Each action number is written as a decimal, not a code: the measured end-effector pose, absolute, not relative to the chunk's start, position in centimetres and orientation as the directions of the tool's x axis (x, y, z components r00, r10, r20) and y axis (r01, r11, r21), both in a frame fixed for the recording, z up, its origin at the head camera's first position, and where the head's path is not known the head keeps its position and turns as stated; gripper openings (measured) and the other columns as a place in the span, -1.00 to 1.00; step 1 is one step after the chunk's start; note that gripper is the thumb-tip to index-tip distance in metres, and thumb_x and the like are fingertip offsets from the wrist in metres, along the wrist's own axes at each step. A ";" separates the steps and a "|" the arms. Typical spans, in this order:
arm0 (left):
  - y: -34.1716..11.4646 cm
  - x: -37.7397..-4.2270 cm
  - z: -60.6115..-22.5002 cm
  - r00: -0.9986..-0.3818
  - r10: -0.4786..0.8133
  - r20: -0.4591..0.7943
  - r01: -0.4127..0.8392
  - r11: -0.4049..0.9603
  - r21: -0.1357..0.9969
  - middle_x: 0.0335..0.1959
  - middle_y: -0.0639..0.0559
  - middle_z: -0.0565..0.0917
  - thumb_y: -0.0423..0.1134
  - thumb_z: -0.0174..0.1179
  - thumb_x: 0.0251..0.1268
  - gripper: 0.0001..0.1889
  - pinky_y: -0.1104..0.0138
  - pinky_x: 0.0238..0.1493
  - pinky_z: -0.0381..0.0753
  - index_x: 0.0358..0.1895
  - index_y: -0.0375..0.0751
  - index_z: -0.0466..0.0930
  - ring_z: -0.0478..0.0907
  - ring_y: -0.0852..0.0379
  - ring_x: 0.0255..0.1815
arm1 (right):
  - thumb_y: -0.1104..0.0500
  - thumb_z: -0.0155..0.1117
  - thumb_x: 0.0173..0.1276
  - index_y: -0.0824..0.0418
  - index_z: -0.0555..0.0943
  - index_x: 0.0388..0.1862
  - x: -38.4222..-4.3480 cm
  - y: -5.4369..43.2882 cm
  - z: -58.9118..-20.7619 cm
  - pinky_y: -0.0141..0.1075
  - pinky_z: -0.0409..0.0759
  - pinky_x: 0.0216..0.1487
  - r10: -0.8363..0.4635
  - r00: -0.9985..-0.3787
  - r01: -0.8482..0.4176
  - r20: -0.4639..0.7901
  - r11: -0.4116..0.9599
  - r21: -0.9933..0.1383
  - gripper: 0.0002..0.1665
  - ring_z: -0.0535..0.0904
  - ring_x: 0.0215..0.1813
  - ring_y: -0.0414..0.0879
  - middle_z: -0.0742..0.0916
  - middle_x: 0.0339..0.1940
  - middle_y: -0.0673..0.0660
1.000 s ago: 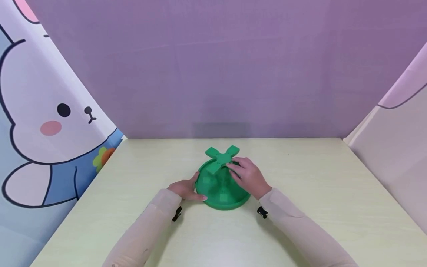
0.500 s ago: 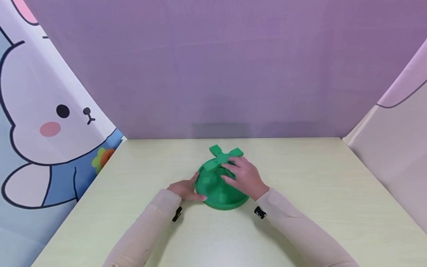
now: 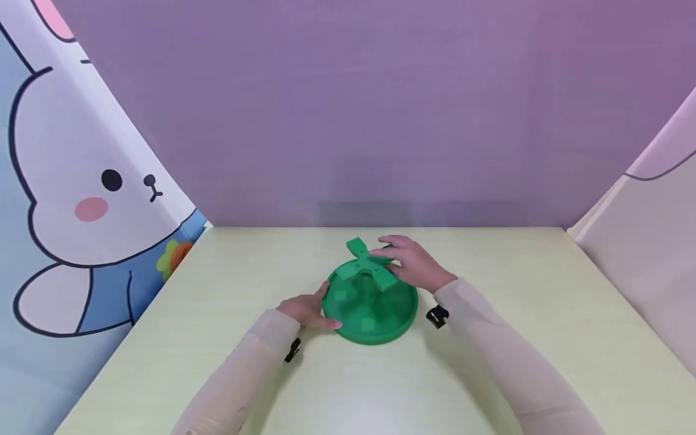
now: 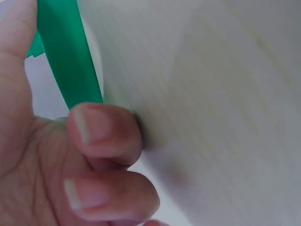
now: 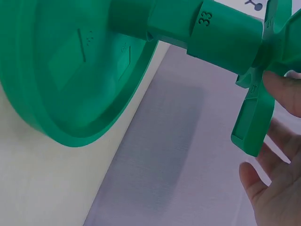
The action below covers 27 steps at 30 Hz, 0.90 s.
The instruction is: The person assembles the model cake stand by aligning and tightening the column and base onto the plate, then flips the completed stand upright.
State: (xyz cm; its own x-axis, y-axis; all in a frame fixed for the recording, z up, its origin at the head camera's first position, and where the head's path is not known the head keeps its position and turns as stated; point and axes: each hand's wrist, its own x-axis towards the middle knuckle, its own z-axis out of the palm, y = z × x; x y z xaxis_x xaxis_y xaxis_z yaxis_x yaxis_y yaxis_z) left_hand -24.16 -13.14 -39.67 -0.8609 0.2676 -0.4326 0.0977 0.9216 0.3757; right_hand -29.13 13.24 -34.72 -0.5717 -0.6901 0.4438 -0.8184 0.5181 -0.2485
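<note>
A green plastic stand has a round, shallow base (image 3: 370,331) lying on the table. From the base rises a thick post (image 5: 225,40), marked "33" in the right wrist view, and a four-armed cross piece (image 3: 361,263) tops it. My left hand (image 3: 304,309) holds the base by its left rim, with curled fingers (image 4: 106,134) beside the green edge in the left wrist view. At the back right arm of the cross, my right hand (image 3: 415,264) pinches it. Its thumb (image 5: 284,92) touches the arm near the hub, while other fingers spread loosely behind.
The pale wooden table (image 3: 516,314) ends at a purple backdrop (image 3: 370,109). A cartoon rabbit panel (image 3: 81,163) stands along the left side and a pale panel (image 3: 652,260) along the right. Black straps (image 3: 437,316) circle the sleeves.
The cross piece has turned clockwise as seen from above. My right hand has shifted back and right, uncovering the front right arm. My left hand stays at the rim; the view shifts slightly.
</note>
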 end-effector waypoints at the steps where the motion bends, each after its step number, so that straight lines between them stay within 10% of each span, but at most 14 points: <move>1: -13.1 -24.2 -39.7 -0.862 0.267 -0.432 0.098 0.922 0.374 0.20 -0.16 0.53 0.26 0.22 0.13 0.13 0.04 0.11 0.44 0.55 -0.18 -0.29 0.50 -0.04 0.10 | 0.46 0.37 0.14 0.26 0.68 0.03 -29.2 13.3 -34.7 0.09 0.40 0.19 -0.698 -0.568 -0.822 0.437 0.514 -0.246 -0.57 0.44 0.22 0.25 0.58 0.14 0.36; 27: -13.0 -24.1 -39.6 -0.865 0.253 -0.433 0.077 0.920 0.384 0.25 -0.18 0.48 0.26 0.23 0.13 0.12 0.03 0.13 0.42 0.55 -0.14 -0.29 0.46 -0.09 0.18 | 0.32 0.36 0.23 0.21 0.71 -0.02 -29.0 12.8 -33.8 -0.06 0.52 0.01 -0.732 -0.593 -0.805 0.335 0.550 -0.222 -0.69 0.63 -0.07 -0.01 0.73 -0.14 0.12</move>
State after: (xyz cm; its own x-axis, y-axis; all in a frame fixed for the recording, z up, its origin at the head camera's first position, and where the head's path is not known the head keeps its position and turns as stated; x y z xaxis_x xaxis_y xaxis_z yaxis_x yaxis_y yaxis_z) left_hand -24.05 -13.03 -39.63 -0.8654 0.2531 -0.4325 0.0769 0.9200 0.3844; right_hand -29.02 12.84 -33.83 -0.5929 -0.7322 0.3351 -0.8050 0.5502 -0.2221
